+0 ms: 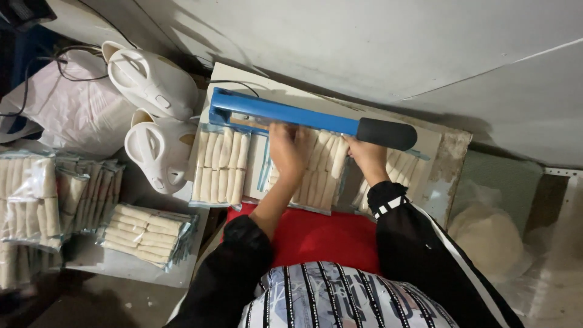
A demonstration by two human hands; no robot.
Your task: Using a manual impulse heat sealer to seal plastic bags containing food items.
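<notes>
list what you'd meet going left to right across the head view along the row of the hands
stacked bags of rolls → white kettle → sealed bag of rolls → left hand → bag under the hands → right hand → board edge

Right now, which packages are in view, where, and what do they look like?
Clear plastic bag of pale rolls: under both hands, beneath the blue sealer arm.
Second sealed clear bag of rolls: left of it on the board.
Flat clear bag of rolls: lower left.
Stacked clear bags of rolls: far left.
</notes>
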